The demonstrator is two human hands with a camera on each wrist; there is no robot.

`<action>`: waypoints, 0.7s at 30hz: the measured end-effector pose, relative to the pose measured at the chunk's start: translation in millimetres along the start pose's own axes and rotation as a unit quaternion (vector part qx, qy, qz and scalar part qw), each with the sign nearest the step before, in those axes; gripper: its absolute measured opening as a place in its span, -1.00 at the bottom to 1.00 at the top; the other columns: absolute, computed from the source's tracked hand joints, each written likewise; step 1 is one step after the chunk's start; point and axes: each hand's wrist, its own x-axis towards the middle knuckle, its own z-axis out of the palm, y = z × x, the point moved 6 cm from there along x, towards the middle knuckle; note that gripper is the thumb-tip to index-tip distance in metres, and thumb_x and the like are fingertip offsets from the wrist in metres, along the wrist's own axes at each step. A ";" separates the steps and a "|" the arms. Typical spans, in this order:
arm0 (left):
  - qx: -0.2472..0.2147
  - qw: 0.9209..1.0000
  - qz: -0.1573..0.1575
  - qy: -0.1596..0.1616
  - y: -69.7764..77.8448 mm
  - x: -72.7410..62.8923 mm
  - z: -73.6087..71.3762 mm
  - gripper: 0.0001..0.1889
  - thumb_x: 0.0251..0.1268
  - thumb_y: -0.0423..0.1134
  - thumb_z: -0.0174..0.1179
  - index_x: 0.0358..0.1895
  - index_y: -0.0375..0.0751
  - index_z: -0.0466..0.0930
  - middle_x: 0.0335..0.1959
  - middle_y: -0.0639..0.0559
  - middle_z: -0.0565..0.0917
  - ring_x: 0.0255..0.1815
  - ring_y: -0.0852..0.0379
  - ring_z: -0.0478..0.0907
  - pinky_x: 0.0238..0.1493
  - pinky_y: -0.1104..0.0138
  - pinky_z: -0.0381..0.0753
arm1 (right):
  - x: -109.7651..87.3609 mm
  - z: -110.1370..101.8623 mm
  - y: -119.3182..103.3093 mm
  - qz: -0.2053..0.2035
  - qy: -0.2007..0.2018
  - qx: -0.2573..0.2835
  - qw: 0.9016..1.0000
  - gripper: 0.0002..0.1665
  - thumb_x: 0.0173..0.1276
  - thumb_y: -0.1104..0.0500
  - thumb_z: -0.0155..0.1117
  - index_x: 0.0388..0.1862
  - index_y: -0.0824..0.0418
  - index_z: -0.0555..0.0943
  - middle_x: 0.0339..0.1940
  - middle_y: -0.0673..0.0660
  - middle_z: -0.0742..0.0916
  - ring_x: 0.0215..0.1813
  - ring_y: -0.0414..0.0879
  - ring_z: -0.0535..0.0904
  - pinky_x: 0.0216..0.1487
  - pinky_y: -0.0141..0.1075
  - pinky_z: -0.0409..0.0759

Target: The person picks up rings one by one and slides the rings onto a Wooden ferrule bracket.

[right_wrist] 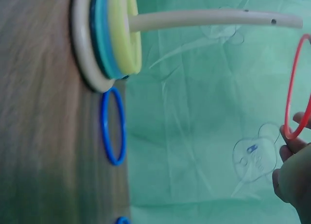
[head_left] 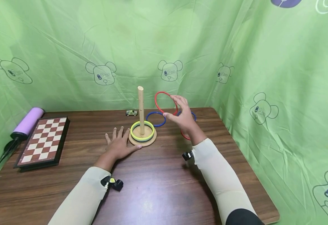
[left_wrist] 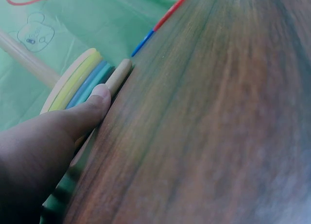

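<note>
My right hand [head_left: 184, 118] holds a red ring [head_left: 155, 100] in the air, pinched between thumb and fingers. The ring is to the right of an upright wooden peg [head_left: 141, 109] on a round wooden base [head_left: 142, 144]. Stacked around the peg's foot are a yellow ring [right_wrist: 116, 34] on top and blue and teal rings [right_wrist: 101, 34] under it. My left hand [head_left: 119, 147] rests on the table with fingers spread, its thumb [left_wrist: 99, 95] touching the base's edge.
A blue ring [head_left: 160, 125] lies right of the base. Behind the right hand are another blue ring [head_left: 195, 116] and a red ring [head_left: 184, 136], partly hidden. A toy car [head_left: 131, 112] stands at the back edge. Far left are a chessboard [head_left: 44, 140] and a purple pump [head_left: 29, 120].
</note>
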 end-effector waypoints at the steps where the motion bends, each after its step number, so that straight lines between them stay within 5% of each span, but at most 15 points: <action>1: 0.001 1.000 0.000 0.000 0.0 0.0 0.0 0.30 0.23 0.73 0.11 0.79 -0.16 0.08 0.81 -0.43 -0.02 0.81 -0.61 -0.27 0.57 -0.66 -0.46 | 1.3 0.5 -5.5 -0.011 0.004 0.003 1.000 -0.01 0.25 0.02 0.65 0.66 0.04 0.49 0.63 0.12 0.47 0.70 0.03 0.22 0.61 0.32 0.34; 7: 0.002 1.000 0.000 -0.003 -1.1 0.5 0.9 0.31 0.23 0.74 0.09 0.80 -0.16 0.06 0.81 -0.43 -0.05 0.81 -0.60 -0.29 0.57 -0.65 -0.48 | 9.7 5.0 -32.6 -0.082 0.034 0.014 0.996 0.00 0.24 0.02 0.65 0.65 0.12 0.49 0.59 0.20 0.50 0.67 0.08 0.24 0.59 0.35 0.32; 13: 0.002 1.000 -0.001 -0.008 -2.5 1.7 2.7 0.33 0.21 0.78 0.04 0.81 -0.15 0.03 0.82 -0.42 -0.08 0.81 -0.60 -0.32 0.57 -0.64 -0.51 | 19.7 13.9 -53.8 -0.130 0.057 0.011 0.990 0.13 0.21 -0.34 0.61 0.62 0.21 0.51 0.53 0.27 0.55 0.62 0.10 0.28 0.52 0.36 0.37; 21: 0.001 1.000 0.004 0.001 -1.4 0.9 2.0 0.32 0.21 0.76 0.07 0.80 -0.16 0.06 0.81 -0.44 -0.04 0.81 -0.61 -0.28 0.56 -0.65 -0.48 | 28.3 32.7 -74.6 -0.101 0.049 -0.012 0.994 0.07 0.13 -0.09 0.70 0.60 0.21 0.52 0.54 0.18 0.54 0.64 0.00 0.26 0.59 0.36 0.06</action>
